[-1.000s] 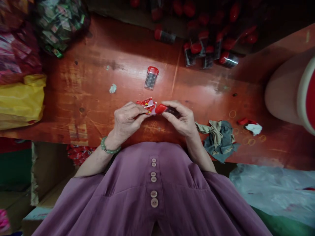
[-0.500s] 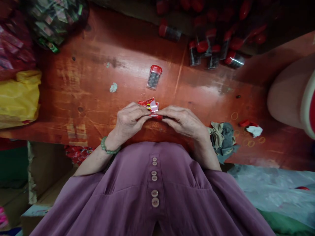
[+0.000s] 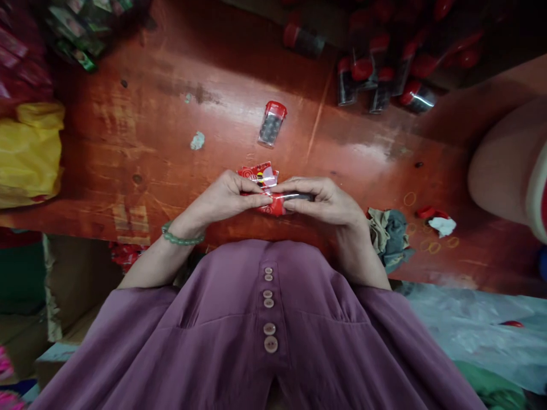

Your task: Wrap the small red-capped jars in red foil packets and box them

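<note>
My left hand point(image 3: 224, 198) and my right hand point(image 3: 327, 202) meet at the near edge of a red-brown wooden table point(image 3: 171, 131). Between them lies a small clear bottle with a red cap point(image 3: 277, 204), held sideways. My right hand grips its dark body, my left hand pinches at the cap end. A small stack of red printed labels point(image 3: 258, 172) sticks up behind my left fingers, with a clear film piece beside it. Whether my left hand holds those labels I cannot tell.
One red-capped bottle point(image 3: 271, 124) lies alone farther back. Several more bottles point(image 3: 376, 80) are piled at the far right. Crumpled cloth point(image 3: 387, 236) and rubber bands point(image 3: 429, 246) lie right of my hands. A yellow bag point(image 3: 28, 151) sits at the left, a pale tub point(image 3: 506, 165) at the right.
My hands closed together over the bottle and turned it; its red cap now shows below my fingers. The view shifted slightly forward.
</note>
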### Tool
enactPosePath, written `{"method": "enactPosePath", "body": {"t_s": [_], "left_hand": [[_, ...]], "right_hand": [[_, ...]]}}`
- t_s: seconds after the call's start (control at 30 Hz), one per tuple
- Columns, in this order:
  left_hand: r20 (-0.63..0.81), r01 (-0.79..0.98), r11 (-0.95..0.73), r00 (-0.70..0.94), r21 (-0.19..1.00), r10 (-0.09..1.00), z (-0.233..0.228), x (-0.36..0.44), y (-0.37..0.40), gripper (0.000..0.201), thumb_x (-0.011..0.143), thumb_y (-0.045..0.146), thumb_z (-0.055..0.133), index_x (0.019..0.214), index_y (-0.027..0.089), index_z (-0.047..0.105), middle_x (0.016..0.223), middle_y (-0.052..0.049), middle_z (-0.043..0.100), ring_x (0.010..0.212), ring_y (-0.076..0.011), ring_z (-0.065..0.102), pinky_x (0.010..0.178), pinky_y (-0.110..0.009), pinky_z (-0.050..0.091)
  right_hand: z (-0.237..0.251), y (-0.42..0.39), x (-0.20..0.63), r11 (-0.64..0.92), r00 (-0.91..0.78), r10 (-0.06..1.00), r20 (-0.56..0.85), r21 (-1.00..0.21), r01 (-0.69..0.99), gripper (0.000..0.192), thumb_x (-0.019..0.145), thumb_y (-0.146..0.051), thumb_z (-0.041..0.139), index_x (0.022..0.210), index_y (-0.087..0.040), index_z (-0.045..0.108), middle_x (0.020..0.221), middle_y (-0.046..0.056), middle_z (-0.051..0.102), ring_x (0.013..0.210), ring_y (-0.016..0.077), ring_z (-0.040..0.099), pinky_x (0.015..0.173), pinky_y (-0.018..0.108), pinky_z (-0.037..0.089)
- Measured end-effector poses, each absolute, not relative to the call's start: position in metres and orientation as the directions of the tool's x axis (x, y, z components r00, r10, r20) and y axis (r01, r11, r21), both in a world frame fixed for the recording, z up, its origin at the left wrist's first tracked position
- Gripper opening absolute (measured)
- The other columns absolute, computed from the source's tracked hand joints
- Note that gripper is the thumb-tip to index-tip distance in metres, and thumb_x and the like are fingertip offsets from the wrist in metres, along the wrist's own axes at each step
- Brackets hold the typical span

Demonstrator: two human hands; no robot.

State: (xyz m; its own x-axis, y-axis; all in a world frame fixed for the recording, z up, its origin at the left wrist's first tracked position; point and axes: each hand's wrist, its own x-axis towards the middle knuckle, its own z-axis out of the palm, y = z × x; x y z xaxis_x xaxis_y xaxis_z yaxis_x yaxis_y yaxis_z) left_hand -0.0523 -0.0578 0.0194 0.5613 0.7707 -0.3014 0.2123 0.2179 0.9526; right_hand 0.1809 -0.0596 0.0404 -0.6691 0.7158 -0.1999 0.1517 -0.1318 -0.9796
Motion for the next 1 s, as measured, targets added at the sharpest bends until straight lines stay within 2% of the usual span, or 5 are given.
{"method": "enactPosePath", "body": {"t_s": [0.27, 0.47, 0.57, 0.8, 1.0], "left_hand": [[-0.387, -0.075, 0.504, 0.547, 0.860, 0.742, 0.020, -0.051, -0.065, 0.043, 0.076, 0.058, 0.073, 0.082, 0.015, 0.076, 0.070, -0.008, 0.075, 0.060, -0.0167, 0.069, 0.058, -0.029, 0.059], [-0.372, -0.124, 0.461, 0.430, 0.878, 0.823, 0.014, -0.045, -0.084, 0.032, 0.076, 0.045, 0.078, 0.084, 0.015, 0.073, 0.077, -0.007, 0.077, 0.064, -0.0162, 0.071, 0.061, -0.028, 0.061], [-0.435, -0.156, 0.498, 0.315, 0.853, 0.844, 0.011, -0.037, -0.091, 0.031, 0.073, 0.042, 0.081, 0.085, 0.015, 0.073, 0.074, -0.004, 0.076, 0.059, -0.0142, 0.069, 0.058, -0.026, 0.061], [-0.645, -0.241, 0.701, 0.275, 0.671, 0.713, 0.019, -0.024, -0.099, 0.041, 0.069, 0.042, 0.083, 0.095, 0.013, 0.073, 0.076, -0.005, 0.077, 0.064, -0.0146, 0.072, 0.062, -0.023, 0.060], [-0.629, -0.246, 0.690, 0.287, 0.681, 0.723, 0.015, -0.029, -0.096, 0.040, 0.065, 0.042, 0.086, 0.090, 0.014, 0.073, 0.076, -0.006, 0.077, 0.063, -0.0141, 0.071, 0.062, -0.023, 0.060]], "right_hand": [[0.026, -0.075, 0.177, -0.378, -0.454, 0.834, -0.314, -0.924, -0.055, 0.026, 0.083, -0.036, 0.073, 0.106, -0.025, 0.075, 0.073, -0.004, 0.066, 0.058, 0.0073, 0.057, 0.056, 0.020, 0.049], [0.021, -0.083, 0.170, -0.387, -0.418, 0.848, -0.326, -0.919, -0.069, 0.030, 0.084, -0.039, 0.073, 0.108, -0.022, 0.073, 0.073, -0.003, 0.066, 0.059, 0.0076, 0.057, 0.055, 0.021, 0.049], [0.021, -0.087, 0.168, -0.326, -0.400, 0.868, -0.293, -0.945, -0.013, 0.031, 0.086, -0.039, 0.070, 0.113, -0.023, 0.072, 0.088, 0.000, 0.070, 0.066, 0.0083, 0.061, 0.061, 0.022, 0.052], [0.022, -0.092, 0.162, 0.052, -0.259, 0.966, -0.020, -0.963, 0.266, 0.030, 0.093, -0.034, 0.060, 0.120, -0.024, 0.070, 0.117, 0.006, 0.070, 0.107, 0.0183, 0.066, 0.097, 0.037, 0.052], [0.017, -0.095, 0.157, -0.042, -0.273, 0.958, -0.091, -0.983, 0.181, 0.030, 0.092, -0.036, 0.062, 0.118, -0.025, 0.069, 0.117, 0.005, 0.070, 0.108, 0.0180, 0.066, 0.099, 0.037, 0.053]]}}
